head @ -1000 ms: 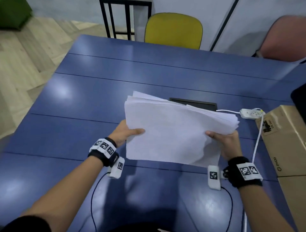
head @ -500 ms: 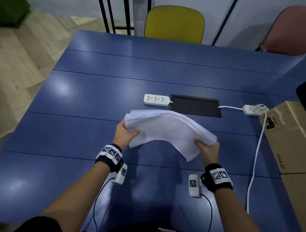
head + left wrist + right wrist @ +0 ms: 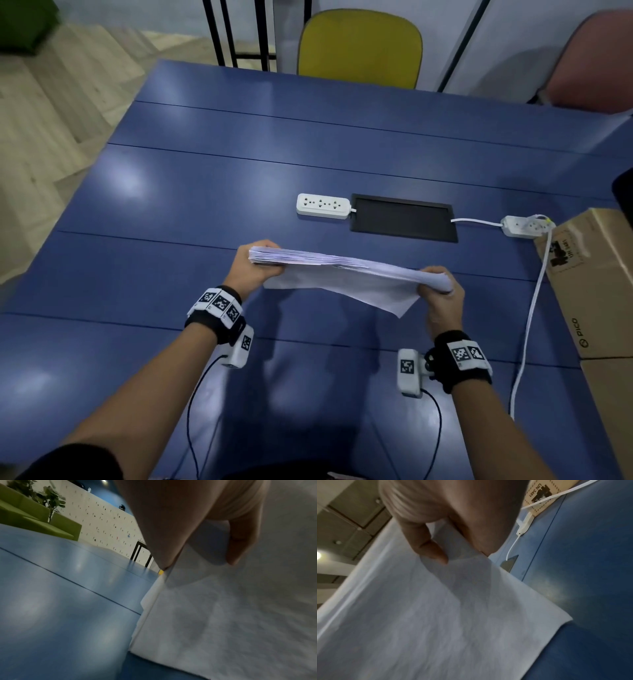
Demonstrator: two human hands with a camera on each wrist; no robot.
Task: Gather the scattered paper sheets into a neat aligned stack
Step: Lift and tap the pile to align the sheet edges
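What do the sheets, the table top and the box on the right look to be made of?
Sheets: thin white paper, matte; they sag between the left hand and the right hand. Table: smooth blue top, probably laminate, with soft glare patches. Box: brown cardboard, matte, printed.

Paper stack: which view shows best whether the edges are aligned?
Head view: the whole paper stack shows between left hand and right hand, layers fanned, one corner drooping. Both wrist views show only its blurry underside near the fingers.
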